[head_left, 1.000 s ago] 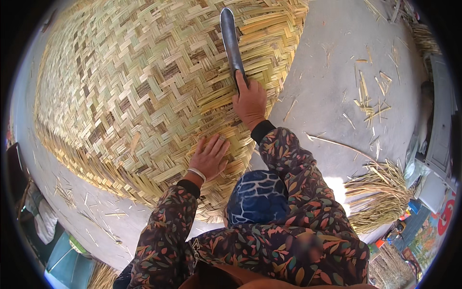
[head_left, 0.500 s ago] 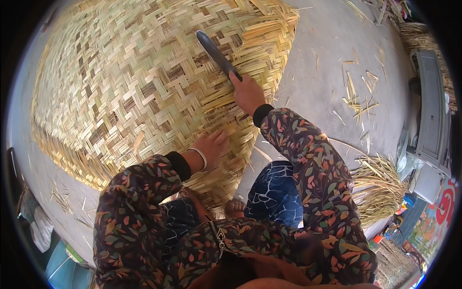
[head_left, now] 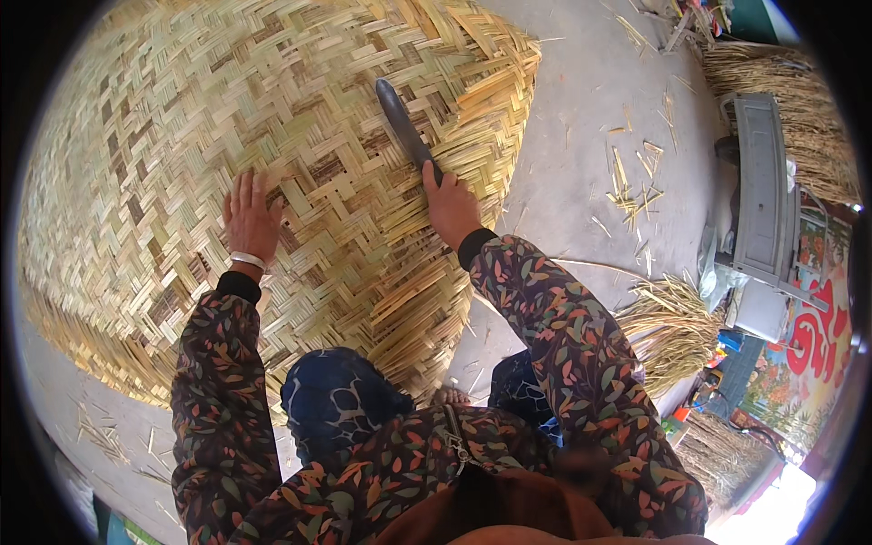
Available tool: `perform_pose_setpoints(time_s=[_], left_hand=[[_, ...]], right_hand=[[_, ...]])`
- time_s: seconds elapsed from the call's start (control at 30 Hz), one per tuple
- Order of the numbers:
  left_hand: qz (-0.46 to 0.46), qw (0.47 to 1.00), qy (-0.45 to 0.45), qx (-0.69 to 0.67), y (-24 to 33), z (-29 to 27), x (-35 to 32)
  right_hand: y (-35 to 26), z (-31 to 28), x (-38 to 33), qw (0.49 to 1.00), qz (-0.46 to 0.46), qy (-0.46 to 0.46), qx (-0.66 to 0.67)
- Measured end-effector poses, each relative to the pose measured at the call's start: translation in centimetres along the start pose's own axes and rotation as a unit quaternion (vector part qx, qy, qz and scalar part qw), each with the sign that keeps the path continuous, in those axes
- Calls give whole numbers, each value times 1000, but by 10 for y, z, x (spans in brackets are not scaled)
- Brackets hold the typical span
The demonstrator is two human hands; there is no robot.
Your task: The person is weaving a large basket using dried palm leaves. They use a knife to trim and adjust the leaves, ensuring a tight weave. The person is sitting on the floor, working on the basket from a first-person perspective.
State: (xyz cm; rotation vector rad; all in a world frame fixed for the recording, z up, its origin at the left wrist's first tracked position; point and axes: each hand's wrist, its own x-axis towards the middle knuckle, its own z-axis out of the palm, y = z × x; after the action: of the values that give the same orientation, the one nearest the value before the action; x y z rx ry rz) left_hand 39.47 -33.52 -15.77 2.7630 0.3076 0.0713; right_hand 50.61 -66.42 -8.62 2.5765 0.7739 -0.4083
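Observation:
A large woven reed mat [head_left: 300, 109] in a herringbone weave of pale yellow, green and brown strips spreads out in front of me. Wrapped round the handle of a long dark blade, which looks like a knife [head_left: 401, 120], my right hand [head_left: 451, 207] stays near the mat's right edge, and the blade points away and to the left over the weave. My left hand [head_left: 252, 216], with a pale bangle at the wrist, lies on the mat to the left, palm down and fingers stretched out.
Loose straw scraps [head_left: 633, 195] litter the grey floor [head_left: 572, 118] on the right. A bundle of reeds [head_left: 672, 331] lies at the right, near a grey metal panel [head_left: 761, 186]. More reeds [head_left: 786, 109] are stacked behind it. My bent knee [head_left: 341, 400] is over the mat's near edge.
My left hand has moved forward and left across the mat from its near right part. My right hand has shifted slightly left and nearer with the knife. My left knee has come forward.

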Motion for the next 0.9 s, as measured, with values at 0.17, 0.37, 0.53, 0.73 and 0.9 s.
perform_pose_setpoints(time_s=[0.17, 0.37, 0.53, 0.73, 0.9], left_hand=[[-3, 1000, 29, -7, -25, 2, -14], [5, 999, 28, -19, -22, 10, -10], [3, 999, 38, -2, -28, 12, -11], [-6, 1000, 25, -6, -28, 10, -10], [-10, 1000, -6, -3, -23, 4, -6]], right_hand=[[-9, 1, 8, 997, -5, -35, -74], [-9, -7, 8, 996, 21, -56, -68], [-9, 1, 12, 998, -4, -41, -57], [12, -34, 34, 981, -71, -179, 15], [40, -83, 40, 958, -136, -217, 131]])
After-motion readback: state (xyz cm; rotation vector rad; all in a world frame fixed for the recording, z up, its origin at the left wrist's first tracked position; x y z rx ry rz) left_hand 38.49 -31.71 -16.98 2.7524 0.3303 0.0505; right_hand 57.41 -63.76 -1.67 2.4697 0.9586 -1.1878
